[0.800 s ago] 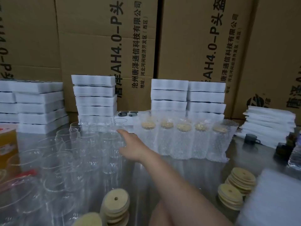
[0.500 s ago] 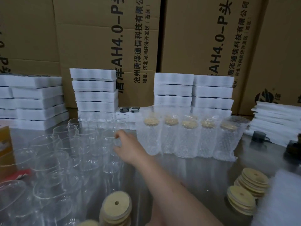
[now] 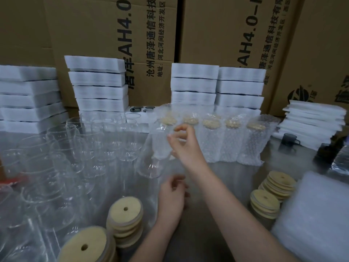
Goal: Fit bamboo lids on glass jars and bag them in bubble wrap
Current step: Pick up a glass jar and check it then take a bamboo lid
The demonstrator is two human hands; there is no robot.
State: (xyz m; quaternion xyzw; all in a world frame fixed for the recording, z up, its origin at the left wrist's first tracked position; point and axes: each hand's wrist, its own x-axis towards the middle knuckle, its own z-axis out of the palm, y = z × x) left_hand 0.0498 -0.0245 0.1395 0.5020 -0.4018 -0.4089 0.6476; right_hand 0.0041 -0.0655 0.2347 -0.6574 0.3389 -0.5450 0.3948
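Observation:
My right hand (image 3: 184, 143) grips a clear glass jar (image 3: 154, 157) by its rim and holds it tilted above the table, right of the cluster of empty glass jars (image 3: 79, 148). Below it, my left hand (image 3: 171, 197) hovers over the table with fingers loosely curled and nothing in it. Stacks of round bamboo lids (image 3: 125, 216) with a centre hole stand at the near left. More bamboo lids (image 3: 272, 193) are piled at the right. Several lidded jars in bubble wrap bags (image 3: 222, 138) stand in a row behind my right hand.
White foam stacks (image 3: 98, 86) and large cardboard boxes (image 3: 236, 35) line the back. A pile of bubble wrap bags (image 3: 317, 214) lies at the near right. A small dark mug (image 3: 288, 141) and folded white sheets (image 3: 313, 121) sit at the far right.
My right hand has lifted one jar out of the cluster and carried it right and toward me. My left hand has come into view beneath it.

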